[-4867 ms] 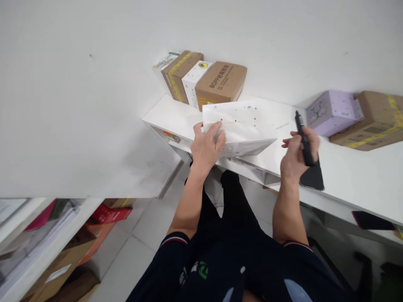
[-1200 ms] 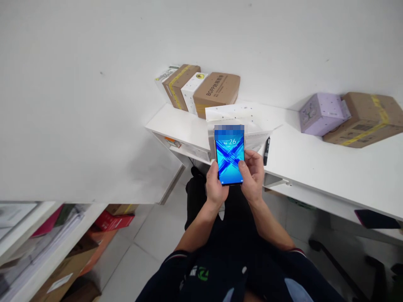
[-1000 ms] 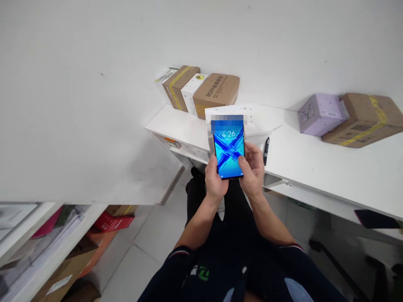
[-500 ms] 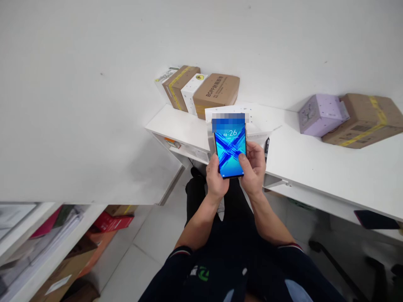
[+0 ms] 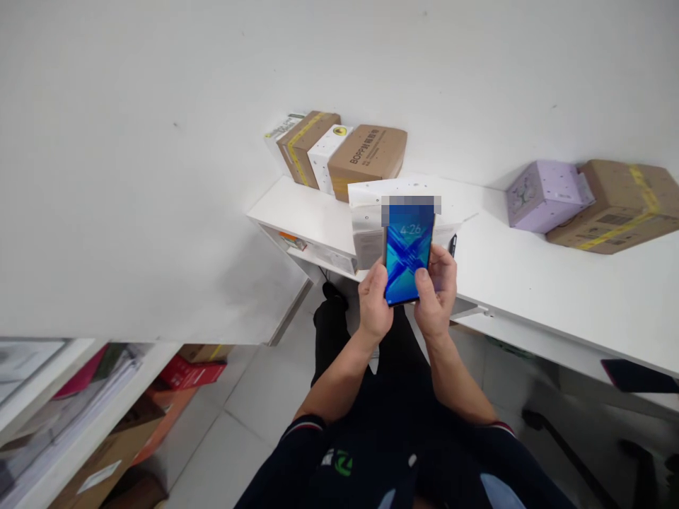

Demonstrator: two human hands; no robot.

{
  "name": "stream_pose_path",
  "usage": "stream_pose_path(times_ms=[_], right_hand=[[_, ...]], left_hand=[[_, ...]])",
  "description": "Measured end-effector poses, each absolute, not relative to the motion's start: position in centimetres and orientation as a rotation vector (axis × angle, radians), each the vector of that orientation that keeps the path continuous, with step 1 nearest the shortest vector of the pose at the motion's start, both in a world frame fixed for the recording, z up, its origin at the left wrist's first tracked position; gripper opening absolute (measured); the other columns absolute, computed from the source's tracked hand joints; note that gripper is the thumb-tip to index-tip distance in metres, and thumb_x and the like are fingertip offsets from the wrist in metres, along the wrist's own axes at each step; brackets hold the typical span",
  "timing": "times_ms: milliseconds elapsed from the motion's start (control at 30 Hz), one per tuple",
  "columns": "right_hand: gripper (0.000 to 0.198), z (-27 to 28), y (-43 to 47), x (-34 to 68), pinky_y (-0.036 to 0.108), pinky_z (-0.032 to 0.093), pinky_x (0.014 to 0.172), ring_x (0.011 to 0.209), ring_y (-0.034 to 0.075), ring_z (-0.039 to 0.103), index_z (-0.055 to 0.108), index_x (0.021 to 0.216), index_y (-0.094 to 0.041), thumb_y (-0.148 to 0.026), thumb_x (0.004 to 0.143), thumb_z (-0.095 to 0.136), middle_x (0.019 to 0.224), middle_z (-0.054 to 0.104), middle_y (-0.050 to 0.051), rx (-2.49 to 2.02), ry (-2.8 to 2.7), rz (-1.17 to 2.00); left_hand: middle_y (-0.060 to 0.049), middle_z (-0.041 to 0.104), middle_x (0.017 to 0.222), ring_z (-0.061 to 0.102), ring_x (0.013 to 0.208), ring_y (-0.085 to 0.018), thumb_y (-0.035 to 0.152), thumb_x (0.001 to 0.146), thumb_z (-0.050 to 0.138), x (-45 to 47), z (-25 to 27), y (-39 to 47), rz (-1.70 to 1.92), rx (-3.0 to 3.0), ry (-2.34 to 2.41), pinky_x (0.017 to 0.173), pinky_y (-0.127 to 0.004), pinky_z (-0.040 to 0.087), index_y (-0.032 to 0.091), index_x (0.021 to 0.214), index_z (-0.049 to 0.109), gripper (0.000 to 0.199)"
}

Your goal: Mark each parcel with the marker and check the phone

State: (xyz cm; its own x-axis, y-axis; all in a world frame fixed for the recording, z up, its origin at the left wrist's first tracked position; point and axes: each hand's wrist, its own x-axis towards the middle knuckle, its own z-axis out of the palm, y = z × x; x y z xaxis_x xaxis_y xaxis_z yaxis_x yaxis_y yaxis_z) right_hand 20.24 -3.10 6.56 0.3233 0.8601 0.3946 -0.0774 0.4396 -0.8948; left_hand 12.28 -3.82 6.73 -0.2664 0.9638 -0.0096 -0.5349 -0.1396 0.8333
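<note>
Between my two hands is a smartphone [image 5: 407,256] with a lit blue lock screen reading 4:26; its top edge is blurred out. My left hand [image 5: 376,300] is closed on the phone's lower left edge, thumb along the side. On the lower right, my right hand [image 5: 438,290] grips it, thumb over the screen and fingers curled behind. Just beyond the phone, partly hidden by it, an open white box [image 5: 366,212] with small printed marks sits on the white desk [image 5: 530,290].
Brown and white boxes [image 5: 366,155] stand against the wall at the desk's left end. A purple box [image 5: 544,198] and a taped carton [image 5: 618,205] sit to the right. Shelves [image 5: 100,396] with papers and cartons are at lower left. A dark chair base [image 5: 567,452] shows at lower right.
Both hands have moved the phone a little to the right and slightly lower. Its screen looks dimmer now. My grip is unchanged.
</note>
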Motion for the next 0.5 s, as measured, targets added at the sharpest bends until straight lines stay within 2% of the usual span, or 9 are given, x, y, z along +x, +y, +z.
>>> stream_pose_path(times_ms=[67, 167, 233, 300, 400, 500], right_hand=[[0.050, 6.1, -3.5, 20.6, 0.044, 0.054, 0.096, 0.113, 0.024, 0.063, 0.052, 0.128, -0.028, -0.050, 0.086, 0.065, 0.125, 0.063, 0.009, -0.925, -1.067, 0.769], [0.066, 5.6, -4.3, 21.3, 0.041, 0.055, 0.092, 0.109, 0.023, 0.064, 0.048, 0.135, -0.029, -0.049, 0.078, 0.073, 0.132, 0.061, 0.009, -0.945, -1.080, 0.827], [0.068, 5.3, -4.9, 22.0, 0.040, 0.055, 0.093, 0.110, 0.022, 0.064, 0.049, 0.135, -0.029, -0.043, 0.075, 0.077, 0.134, 0.061, 0.009, -0.980, -1.070, 0.854], [0.061, 4.9, -5.5, 23.2, 0.039, 0.054, 0.094, 0.112, 0.022, 0.063, 0.053, 0.131, -0.028, -0.039, 0.076, 0.076, 0.133, 0.062, 0.009, -1.023, -1.050, 0.865], [0.059, 3.6, -6.2, 26.1, 0.038, 0.056, 0.086, 0.101, 0.021, 0.066, 0.055, 0.129, -0.026, -0.042, 0.076, 0.074, 0.130, 0.063, 0.010, -1.142, -1.012, 0.838], [0.070, 2.0, -6.3, 30.2, 0.043, 0.056, 0.082, 0.091, 0.022, 0.066, 0.049, 0.137, -0.024, -0.047, 0.076, 0.072, 0.124, 0.064, 0.012, -1.471, -1.025, 0.657]], left_hand=[[-0.006, 0.075, 0.108, 0.067, 0.108, -0.028, 0.060, 0.085, 0.066, 12.7, 6.8, -4.4, 1.670, 0.830, 0.914, 0.101, -0.043, 0.051, 0.024, 0.107, 0.077, 0.044], [-0.009, 0.071, 0.124, 0.062, 0.119, -0.030, 0.063, 0.093, 0.051, 13.6, 6.9, -5.3, 1.669, 1.156, 0.909, 0.109, -0.044, 0.046, 0.024, 0.120, 0.074, 0.053], [-0.013, 0.068, 0.130, 0.059, 0.124, -0.031, 0.065, 0.095, 0.040, 14.1, 6.9, -5.7, 1.640, 1.343, 0.886, 0.111, -0.046, 0.043, 0.022, 0.129, 0.070, 0.061], [-0.015, 0.067, 0.130, 0.060, 0.123, -0.032, 0.066, 0.094, 0.042, 14.3, 6.9, -5.9, 1.583, 1.462, 0.841, 0.110, -0.047, 0.044, 0.021, 0.130, 0.069, 0.063], [-0.013, 0.071, 0.123, 0.065, 0.115, -0.031, 0.058, 0.092, 0.055, 13.1, 6.6, -5.4, 1.567, 1.610, 0.877, 0.106, -0.048, 0.048, 0.024, 0.120, 0.074, 0.047], [-0.011, 0.068, 0.121, 0.063, 0.116, -0.028, 0.041, 0.093, 0.060, 10.3, 6.1, -3.8, 1.815, 1.710, 1.179, 0.105, -0.047, 0.048, 0.027, 0.119, 0.072, 0.032]])
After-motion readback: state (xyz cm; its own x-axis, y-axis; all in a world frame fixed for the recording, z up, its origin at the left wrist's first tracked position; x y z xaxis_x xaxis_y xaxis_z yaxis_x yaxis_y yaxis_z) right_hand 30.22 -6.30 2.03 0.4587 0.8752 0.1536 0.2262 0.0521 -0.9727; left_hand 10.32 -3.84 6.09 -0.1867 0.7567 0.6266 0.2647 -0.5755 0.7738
